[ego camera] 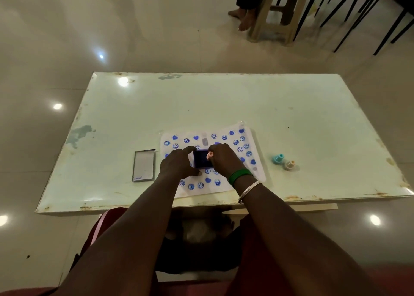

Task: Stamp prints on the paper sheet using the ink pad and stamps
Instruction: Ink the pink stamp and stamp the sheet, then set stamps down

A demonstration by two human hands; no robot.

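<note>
My left hand [179, 164] gripped the ink pad [201, 159] (sitting on the paper sheet [257, 172]). My right hand [220, 157] pinched a pink stamp [210, 155] onto it.

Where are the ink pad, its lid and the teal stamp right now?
ink pad [201, 158]: head view, on the blue inked surface between the hands.
lid [143, 165]: head view, on the middle of its flat grey face.
teal stamp [278, 158]: head view, on its body, near the top.
</note>
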